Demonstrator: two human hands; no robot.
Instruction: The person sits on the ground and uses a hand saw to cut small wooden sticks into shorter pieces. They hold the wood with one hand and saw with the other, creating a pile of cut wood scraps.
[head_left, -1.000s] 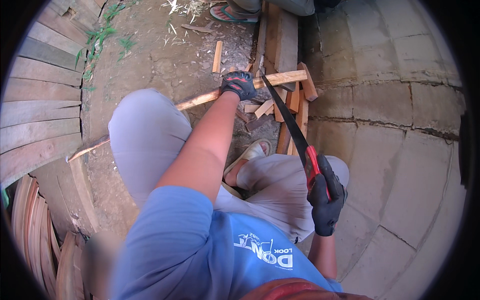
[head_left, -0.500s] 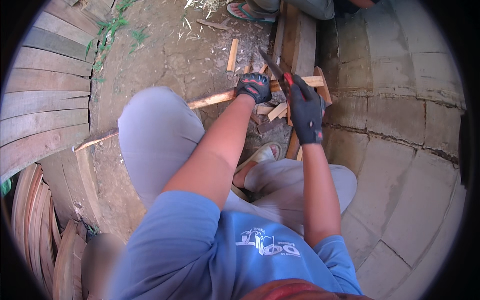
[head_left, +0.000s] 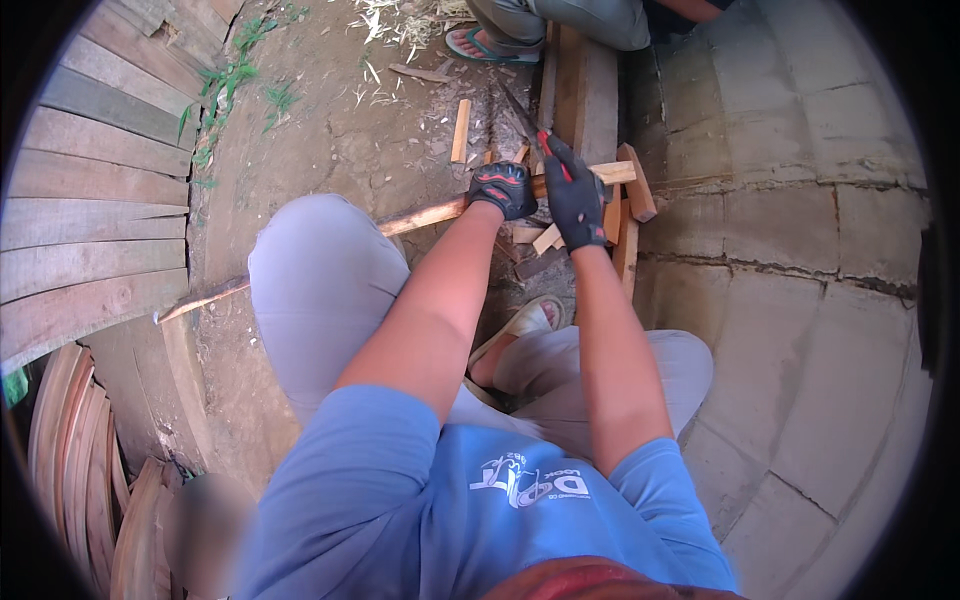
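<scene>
Both my hands wear black gloves with red marks. My left hand (head_left: 503, 190) is closed around a long wooden stick (head_left: 425, 214), pressing it down near its right part. The stick runs from the lower left, beside my raised left knee, to a pale end past my right hand. My right hand (head_left: 577, 200) grips a hand tool with a long, dark, tapering blade (head_left: 519, 110) and red near its handle. Its blade points away and to the left, close to the stick. Whether it is a saw or a knife I cannot tell.
Wood offcuts (head_left: 545, 240) lie under the stick, and a wooden block (head_left: 637, 183) stands by its right end. Long timber (head_left: 590, 95) stretches away beyond. A person's sandalled foot (head_left: 490, 46) is at the far side. A plank wall (head_left: 95, 190) stands left, concrete paving (head_left: 740, 340) right.
My right hand and the blade have moved forward and left, closer to my left hand. More of the stick's right end and the block now shows. My left hand keeps its grip.
</scene>
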